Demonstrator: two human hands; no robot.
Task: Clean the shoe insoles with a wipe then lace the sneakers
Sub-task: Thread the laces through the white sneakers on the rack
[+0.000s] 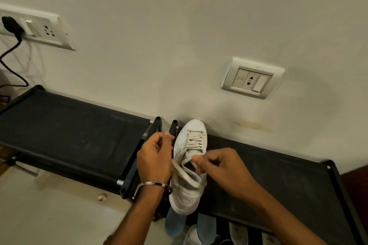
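My left hand (pixel 154 157) is curled, its fingers (pixel 166 137) pinching what looks like one end of the lace (pixel 180 170), though my knuckles hide the exact grip. My right hand (pixel 223 169) pinches the other run of lace between thumb and fingers just over the sneaker's opening. The white sneaker (pixel 188 167) stands on the black shoe rack shelf (pixel 268 181) at its left edge, toe toward the wall (pixel 179 26), heel hanging past the front edge. Its upper eyelets are already laced. A bracelet (pixel 153 184) sits on my left wrist. Two blue insoles (pixel 175 225) lean below the front edge, near other white shoes (pixel 238 232).
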